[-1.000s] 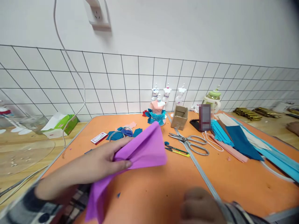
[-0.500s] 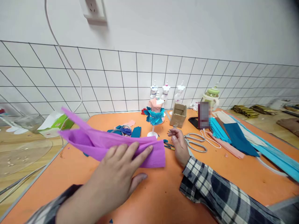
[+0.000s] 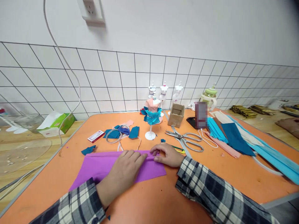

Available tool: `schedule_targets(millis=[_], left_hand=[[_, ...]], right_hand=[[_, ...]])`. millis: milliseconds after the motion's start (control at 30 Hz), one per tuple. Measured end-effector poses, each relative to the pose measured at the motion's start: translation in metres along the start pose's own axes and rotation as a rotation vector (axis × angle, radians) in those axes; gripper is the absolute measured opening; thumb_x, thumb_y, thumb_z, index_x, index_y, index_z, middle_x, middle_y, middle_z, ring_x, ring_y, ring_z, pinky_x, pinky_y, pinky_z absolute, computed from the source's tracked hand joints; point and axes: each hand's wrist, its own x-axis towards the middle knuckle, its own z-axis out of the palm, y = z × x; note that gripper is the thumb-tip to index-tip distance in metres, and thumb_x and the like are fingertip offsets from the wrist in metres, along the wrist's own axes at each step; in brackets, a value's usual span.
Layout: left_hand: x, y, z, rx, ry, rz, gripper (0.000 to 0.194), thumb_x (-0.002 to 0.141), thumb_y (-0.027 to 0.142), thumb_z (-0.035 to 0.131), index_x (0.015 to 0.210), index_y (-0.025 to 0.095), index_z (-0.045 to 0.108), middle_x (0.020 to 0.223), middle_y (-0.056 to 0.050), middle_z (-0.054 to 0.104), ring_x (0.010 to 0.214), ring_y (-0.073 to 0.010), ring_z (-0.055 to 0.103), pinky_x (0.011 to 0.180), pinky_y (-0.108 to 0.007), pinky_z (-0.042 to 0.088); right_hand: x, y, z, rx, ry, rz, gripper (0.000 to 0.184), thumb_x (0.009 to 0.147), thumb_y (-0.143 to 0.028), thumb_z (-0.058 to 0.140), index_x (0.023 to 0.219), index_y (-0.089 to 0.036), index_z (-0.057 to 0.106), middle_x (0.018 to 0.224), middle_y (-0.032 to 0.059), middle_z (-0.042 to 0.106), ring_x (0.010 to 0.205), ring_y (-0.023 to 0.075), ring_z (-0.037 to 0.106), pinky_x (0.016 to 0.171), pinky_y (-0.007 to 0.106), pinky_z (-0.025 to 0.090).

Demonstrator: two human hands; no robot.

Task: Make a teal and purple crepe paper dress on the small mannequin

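Note:
A sheet of purple crepe paper [image 3: 102, 166] lies on the orange mat, a folded strip along its far edge. My left hand [image 3: 129, 166] rests on it, fingers together and bent over the fold, holding it down. At the right part of the fold, my right hand [image 3: 167, 155] pinches the paper between thumb and fingers. Just beyond stands a small dress form [image 3: 153, 112] wearing peach and blue crepe paper. Large metal scissors [image 3: 185, 140] lie open behind my right hand. A small yellow-handled tool [image 3: 178, 150] is partly hidden by that hand.
Blue paper scraps [image 3: 134, 132], a ring of clear tubing [image 3: 113, 136] and a small red-and-white box [image 3: 96, 136] lie at the back left. A cardboard box [image 3: 176, 115], a phone [image 3: 201, 115] and a bottle [image 3: 209, 96] stand behind. Crepe strips [image 3: 237, 138] spread across the right.
The purple paper has come down from a raised, tilted position onto the mat. My left hand came down with it. My right hand moved left from beside the scissors onto the paper's fold.

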Motion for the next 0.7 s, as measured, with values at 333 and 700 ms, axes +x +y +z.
schedule_targets(millis=[333,700], left_hand=[[-0.014,0.007,-0.009,-0.044,0.164,0.279,0.033,0.093,0.048,0.056,0.113,0.022,0.061,0.099,-0.005,0.067,0.088,-0.0227,0.056,0.084,-0.04,0.04],[-0.008,0.005,0.01,0.035,-0.008,0.341,0.011,0.095,0.027,0.052,0.091,0.02,0.06,0.08,-0.002,0.065,0.073,-0.0209,0.055,0.069,-0.039,0.037]], right_hand=[[0.002,0.002,0.007,-0.212,-0.045,0.136,0.027,0.09,-0.026,0.055,0.115,-0.022,0.065,0.113,0.0047,0.072,0.102,0.0219,0.065,0.086,0.032,0.044],[0.004,0.003,0.015,-0.374,0.051,0.137,0.041,0.087,-0.033,0.063,0.125,-0.02,0.059,0.123,0.0089,0.063,0.113,0.0242,0.057,0.098,0.037,0.043]])
